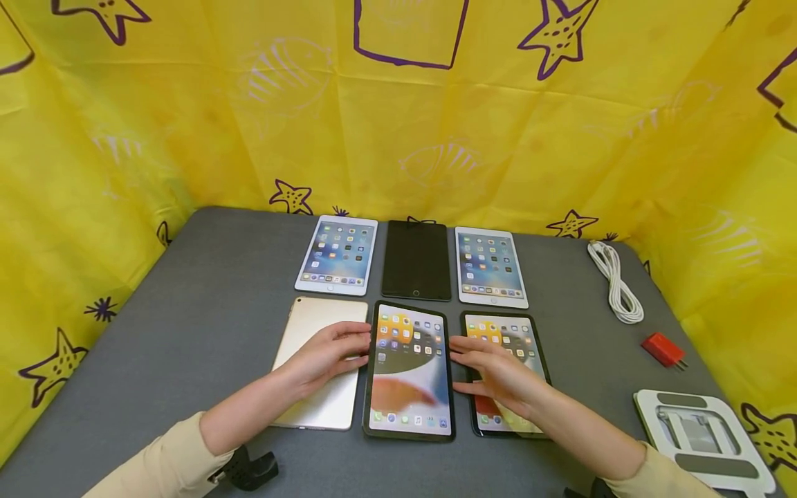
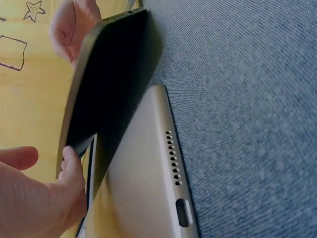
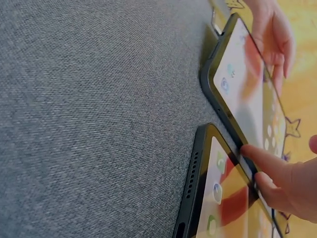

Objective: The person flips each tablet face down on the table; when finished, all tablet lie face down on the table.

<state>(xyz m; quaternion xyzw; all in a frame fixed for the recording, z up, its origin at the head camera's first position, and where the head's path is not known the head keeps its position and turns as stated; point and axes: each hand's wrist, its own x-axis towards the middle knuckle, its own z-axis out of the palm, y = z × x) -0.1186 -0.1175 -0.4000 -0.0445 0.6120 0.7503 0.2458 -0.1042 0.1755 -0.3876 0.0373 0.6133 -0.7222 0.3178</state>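
Observation:
A black-bordered tablet [image 1: 407, 377] with a lit home screen stands in the middle of the front row, tilted with its left side raised. My left hand [image 1: 336, 349] touches its left edge with extended fingers; in the left wrist view the thumb [image 2: 20, 157] stays apart and a fingertip lies against the dark back [image 2: 111, 74]. At the right edge, the fingertips of my right hand [image 1: 492, 370] press from the side. A gold tablet [image 1: 324, 401] lies face down under my left hand. Beneath my right hand lies another lit tablet [image 1: 535, 346], partly covered.
Behind them stand a white tablet [image 1: 339, 252], a dark-screened tablet [image 1: 416, 259] and a second white tablet [image 1: 490, 266]. To the right lie a coiled white cable [image 1: 615, 283], a red charger plug [image 1: 663, 349] and a folded white stand [image 1: 703, 432]. Yellow patterned cloth surrounds the grey table [image 1: 156, 346].

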